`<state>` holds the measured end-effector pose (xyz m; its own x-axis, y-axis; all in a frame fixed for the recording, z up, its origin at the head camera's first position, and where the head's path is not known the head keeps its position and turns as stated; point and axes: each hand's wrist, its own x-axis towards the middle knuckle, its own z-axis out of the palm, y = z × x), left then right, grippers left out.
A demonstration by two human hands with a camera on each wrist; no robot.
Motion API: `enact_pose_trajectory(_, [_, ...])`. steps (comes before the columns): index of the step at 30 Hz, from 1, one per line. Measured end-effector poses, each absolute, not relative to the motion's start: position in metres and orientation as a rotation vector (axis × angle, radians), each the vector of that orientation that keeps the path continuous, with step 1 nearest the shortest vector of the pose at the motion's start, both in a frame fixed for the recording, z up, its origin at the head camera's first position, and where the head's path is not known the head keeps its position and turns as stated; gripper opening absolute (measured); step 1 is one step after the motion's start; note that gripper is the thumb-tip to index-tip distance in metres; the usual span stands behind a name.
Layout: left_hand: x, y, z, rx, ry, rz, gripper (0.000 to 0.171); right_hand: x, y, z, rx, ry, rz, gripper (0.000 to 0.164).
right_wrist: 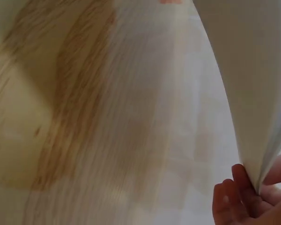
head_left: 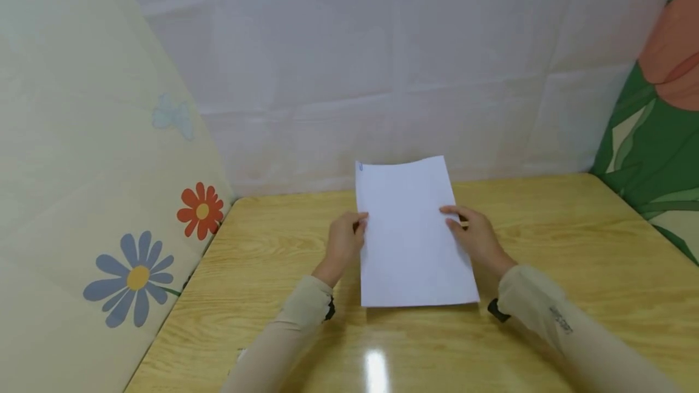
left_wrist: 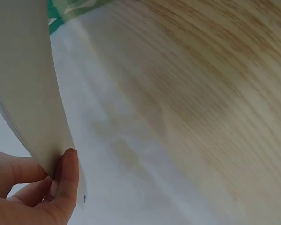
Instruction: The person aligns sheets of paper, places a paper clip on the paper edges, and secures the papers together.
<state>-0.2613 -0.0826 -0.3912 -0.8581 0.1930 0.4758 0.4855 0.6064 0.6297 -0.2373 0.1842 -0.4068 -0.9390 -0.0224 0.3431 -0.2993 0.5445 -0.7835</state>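
Note:
A stack of white paper sheets [head_left: 409, 241] is held up over the wooden table, tilted, its lower edge toward me. A small blue paper clip [head_left: 360, 167] sits at its top left corner. My left hand [head_left: 345, 238] pinches the left edge between thumb and fingers; in the left wrist view that hand [left_wrist: 42, 192] grips the edge from both sides. On the other side my right hand [head_left: 476, 236] pinches the right edge, thumb in front. The right wrist view shows the fingers [right_wrist: 241, 178] behind the paper's edge.
The wooden table [head_left: 273, 241] meets a white cloth backdrop [head_left: 338, 65] at its far edge. A flower-printed panel [head_left: 71, 187] borders the left side, and a green printed panel [head_left: 650, 156] the right. A small pale item [head_left: 241, 353] shows partly beside my left sleeve.

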Motion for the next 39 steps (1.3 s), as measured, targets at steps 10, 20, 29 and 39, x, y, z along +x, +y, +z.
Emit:
enact_pose_trajectory(10, [-0.259, -0.079, -0.389, -0.561, -2.695, -0.954, 0.037, -0.239, 0.183, -0.407, 0.346, -2.636, 1.206, 0.034])
enact_pose_trajectory(20, [-0.263, -0.081, -0.394, -0.599, -2.914, -0.905, 0.055, -0.240, 0.179, -0.414, 0.454, -2.775, 1.070, 0.040])
enact_pose_trajectory(29, [-0.270, -0.080, -0.399, -0.625, -3.085, -0.831, 0.069, -0.248, 0.180, -0.416, 0.495, -2.914, 1.038, 0.057])
enact_pose_trajectory(39, [-0.274, -0.075, -0.390, -0.604, -3.194, -0.838, 0.075, -0.256, 0.186, -0.399, 0.554, -3.000, 0.945, 0.060])
